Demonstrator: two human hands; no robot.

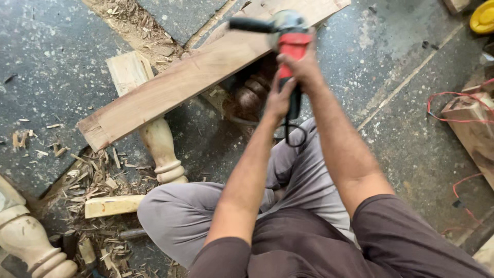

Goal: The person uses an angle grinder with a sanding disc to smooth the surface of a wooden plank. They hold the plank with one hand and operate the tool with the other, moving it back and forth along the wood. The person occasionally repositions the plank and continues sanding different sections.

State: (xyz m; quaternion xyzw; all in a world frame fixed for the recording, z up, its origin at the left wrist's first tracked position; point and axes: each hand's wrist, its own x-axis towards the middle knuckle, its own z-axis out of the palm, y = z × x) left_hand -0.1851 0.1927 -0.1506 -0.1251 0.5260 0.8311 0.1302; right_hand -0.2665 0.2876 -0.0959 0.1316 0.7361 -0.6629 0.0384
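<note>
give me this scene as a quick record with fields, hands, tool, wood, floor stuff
setting: stone floor strewn with wood chips
left hand: grips the rear of the angle grinder
right hand: wraps the grinder's red body
tool position: over the edge of the long plank
plank: lies tilted across a turned wooden leg
nearby: second turned leg at lower left, red wire at right, yellow object in the top right corner
posture: person seated, knees bent

The angle grinder (288, 38) has a glossy red plastic body and matt black handle. The plank (195, 74) is raw, rough-sawn wood. At seven o'clock, splintery shavings (92, 180) litter the speckled stone floor (51, 62).
</note>
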